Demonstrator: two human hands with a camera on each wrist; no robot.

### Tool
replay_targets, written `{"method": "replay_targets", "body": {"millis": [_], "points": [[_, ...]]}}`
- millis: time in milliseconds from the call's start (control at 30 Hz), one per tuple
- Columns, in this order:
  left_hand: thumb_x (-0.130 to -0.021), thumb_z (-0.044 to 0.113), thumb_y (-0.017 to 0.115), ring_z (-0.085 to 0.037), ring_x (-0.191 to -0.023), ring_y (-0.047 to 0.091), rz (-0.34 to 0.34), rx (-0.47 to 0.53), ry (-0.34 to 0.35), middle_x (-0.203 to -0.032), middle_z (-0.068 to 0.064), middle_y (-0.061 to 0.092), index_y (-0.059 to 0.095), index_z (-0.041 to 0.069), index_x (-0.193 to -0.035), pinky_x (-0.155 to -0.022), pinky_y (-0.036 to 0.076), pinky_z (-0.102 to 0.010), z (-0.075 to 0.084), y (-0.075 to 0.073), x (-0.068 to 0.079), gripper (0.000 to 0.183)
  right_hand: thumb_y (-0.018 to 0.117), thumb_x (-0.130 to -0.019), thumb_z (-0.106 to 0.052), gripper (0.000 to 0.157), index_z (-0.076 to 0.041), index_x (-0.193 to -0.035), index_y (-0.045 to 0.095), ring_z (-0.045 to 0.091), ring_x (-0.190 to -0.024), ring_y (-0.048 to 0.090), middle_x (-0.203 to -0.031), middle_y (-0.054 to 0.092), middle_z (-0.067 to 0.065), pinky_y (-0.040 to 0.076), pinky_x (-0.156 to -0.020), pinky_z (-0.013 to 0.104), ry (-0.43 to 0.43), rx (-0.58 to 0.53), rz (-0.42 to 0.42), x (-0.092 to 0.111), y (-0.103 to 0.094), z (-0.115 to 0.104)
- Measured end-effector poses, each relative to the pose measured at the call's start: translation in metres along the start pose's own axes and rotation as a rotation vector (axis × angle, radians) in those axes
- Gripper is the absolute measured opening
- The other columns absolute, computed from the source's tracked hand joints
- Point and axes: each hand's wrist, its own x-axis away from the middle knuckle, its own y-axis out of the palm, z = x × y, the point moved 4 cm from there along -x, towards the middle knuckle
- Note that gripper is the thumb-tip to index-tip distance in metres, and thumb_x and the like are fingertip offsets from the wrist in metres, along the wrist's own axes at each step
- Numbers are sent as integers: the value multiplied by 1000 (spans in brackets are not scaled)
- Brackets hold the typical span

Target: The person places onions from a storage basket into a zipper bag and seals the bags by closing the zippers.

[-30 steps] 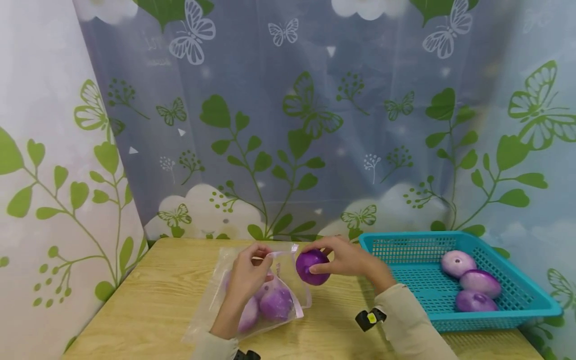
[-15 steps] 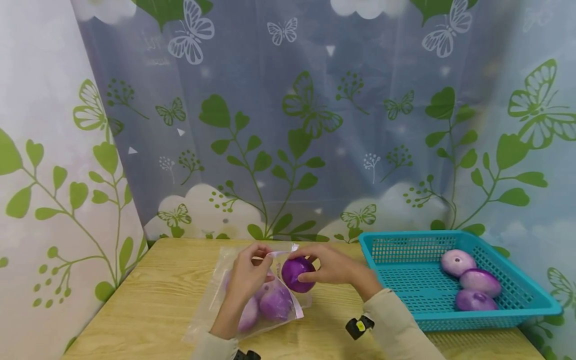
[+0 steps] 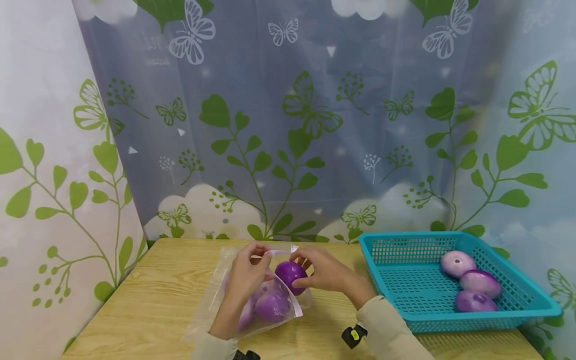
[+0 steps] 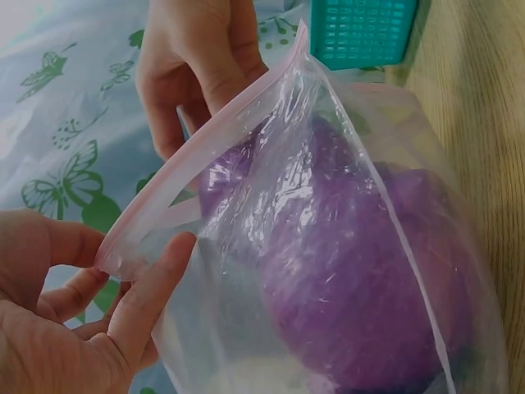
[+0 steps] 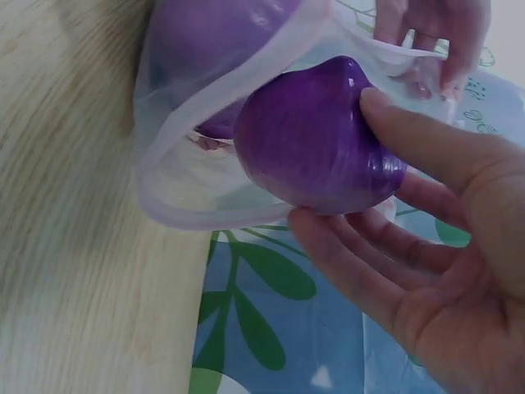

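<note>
My left hand (image 3: 246, 274) pinches the pink-edged rim of a clear zip bag (image 4: 230, 287) between thumb and fingers, keeping its mouth apart. Several purple onions show through the plastic, one large onion (image 4: 369, 279) filling much of the left wrist view. My right hand (image 3: 326, 270) grips a dark purple onion (image 5: 316, 139) by thumb and fingertips, right at the bag's mouth. In the right wrist view this onion's pointed end faces up and its left side sits inside the opening. The bag lies on the wooden table (image 3: 148, 285).
A turquoise plastic basket (image 3: 414, 290) stands to the right, with a pale onion (image 3: 458, 263) and two more purple onions (image 3: 477, 301) on its right side. A patterned curtain (image 3: 279, 125) hangs behind the table.
My right hand has carried the dark purple onion leftward and slightly down into the bag's mouth. The left hand has stayed nearly still on the rim.
</note>
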Motion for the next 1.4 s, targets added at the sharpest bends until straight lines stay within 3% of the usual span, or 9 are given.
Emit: {"method": "replay_targets", "body": {"millis": [267, 433, 633, 1067, 1233, 1400], "points": [[-100, 6, 61, -23, -79, 69, 1, 11, -1, -113, -23, 66, 65, -1, -111, -65, 68, -31, 2, 0, 1, 14, 87, -84, -20, 39, -8, -117, 70, 12, -77, 67, -95, 68, 6, 61, -68, 18, -49, 71, 59, -1, 6, 1], [-100, 5, 61, -28, -83, 70, -2, 29, -12, -112, -23, 66, 65, -2, -111, -64, 68, -31, 2, 0, 1, 13, 85, -85, -13, 30, -6, -112, 74, 18, -75, 68, -90, 69, 8, 58, -64, 12, -106, 101, 84, -3, 12, -2], [-100, 7, 61, -23, -86, 69, 4, 19, -12, -114, -21, 67, 66, 0, -109, -63, 67, -30, 2, -1, 1, 13, 81, -86, -3, 25, -4, -111, 77, 11, -70, 70, -85, 75, 8, 58, -62, 11, -132, 63, 97, -6, 21, -5], [-101, 7, 61, -20, -87, 68, -5, 51, 4, -112, -20, 66, 65, -1, -111, -66, 68, -31, 4, -5, 1, 14, 72, -91, 4, 22, -4, -111, 79, 12, -77, 76, -95, 80, 11, 59, -68, 9, -144, 36, 7, -8, 32, -4], [-101, 9, 61, -19, -86, 68, -5, 55, -7, -114, -20, 65, 65, -1, -112, -67, 68, -32, 4, -5, 2, 15, 73, -92, 0, 24, -5, -115, 77, 13, -83, 77, -101, 80, 11, 60, -72, 10, -140, 37, -38, -5, 26, -3], [-101, 9, 62, -20, -87, 68, -7, 61, -16, -114, -20, 65, 65, -1, -113, -67, 68, -31, 4, -5, 1, 16, 73, -93, -4, 23, -6, -116, 76, 17, -85, 77, -104, 79, 12, 60, -73, 12, -120, 67, -18, -1, 9, -5]]}}
